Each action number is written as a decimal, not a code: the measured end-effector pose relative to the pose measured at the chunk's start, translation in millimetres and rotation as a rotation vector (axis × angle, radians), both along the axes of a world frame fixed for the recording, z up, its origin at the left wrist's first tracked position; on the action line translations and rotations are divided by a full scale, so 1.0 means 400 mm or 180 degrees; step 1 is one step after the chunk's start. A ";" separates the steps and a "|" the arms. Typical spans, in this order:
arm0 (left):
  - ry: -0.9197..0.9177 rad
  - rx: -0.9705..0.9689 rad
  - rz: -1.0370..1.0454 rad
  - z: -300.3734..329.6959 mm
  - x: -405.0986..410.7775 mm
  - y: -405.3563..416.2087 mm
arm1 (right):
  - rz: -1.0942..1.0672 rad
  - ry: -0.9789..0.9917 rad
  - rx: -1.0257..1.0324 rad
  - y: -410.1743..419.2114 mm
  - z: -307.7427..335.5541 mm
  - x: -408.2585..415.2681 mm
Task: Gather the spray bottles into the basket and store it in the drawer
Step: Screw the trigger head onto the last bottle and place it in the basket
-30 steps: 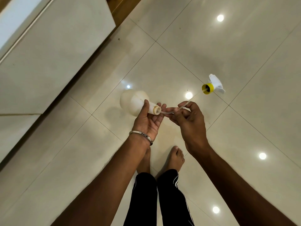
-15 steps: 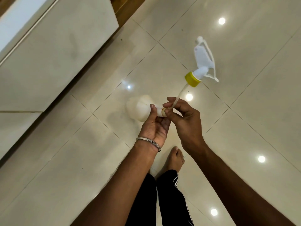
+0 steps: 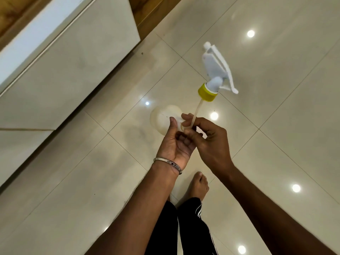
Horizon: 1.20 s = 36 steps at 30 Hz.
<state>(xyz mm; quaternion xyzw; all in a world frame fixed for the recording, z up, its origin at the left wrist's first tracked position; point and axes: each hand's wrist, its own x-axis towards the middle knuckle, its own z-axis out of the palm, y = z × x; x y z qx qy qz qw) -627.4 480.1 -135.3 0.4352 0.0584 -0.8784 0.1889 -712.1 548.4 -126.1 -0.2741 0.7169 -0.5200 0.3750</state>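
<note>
Above the tiled floor (image 3: 276, 162), I see the left hand (image 3: 175, 144) gripping the white bottle (image 3: 162, 118) by its neck — the right hand (image 3: 207, 142) pinches the dip tube (image 3: 196, 111), the trigger head (image 3: 215, 70) raised beyond both hands.

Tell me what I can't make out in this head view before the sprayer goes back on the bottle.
- Bottle neck: covered by left hand and right hand.
- Dip tube lower end: behind the fingers, so whether it's inside is unclear.
- Basket, drawer: not seen.
- Bangle lettering: too small.
</note>
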 end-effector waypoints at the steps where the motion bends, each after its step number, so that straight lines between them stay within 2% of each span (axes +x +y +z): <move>1: -0.0010 0.0026 -0.0033 0.004 0.002 -0.002 | 0.0046 0.0088 -0.0007 -0.002 0.004 0.000; 5: 0.0077 0.0228 -0.0068 0.026 0.010 -0.011 | 0.0051 0.0351 -0.0103 -0.018 0.015 0.002; 9: 0.0300 0.0367 0.0185 0.055 0.015 -0.031 | 0.0097 0.0592 -0.0264 -0.034 0.028 0.019; 18: 0.0351 0.0350 0.0288 0.094 0.020 -0.058 | 0.0324 0.1812 -0.0523 -0.059 0.055 0.036; 28: 0.0161 0.0325 0.0373 0.106 0.034 -0.075 | 0.0151 0.1527 -0.0602 -0.084 0.050 0.054; 36: -0.0149 0.0110 0.0317 0.090 0.058 -0.094 | 0.0102 0.0697 -0.0164 -0.098 0.049 0.075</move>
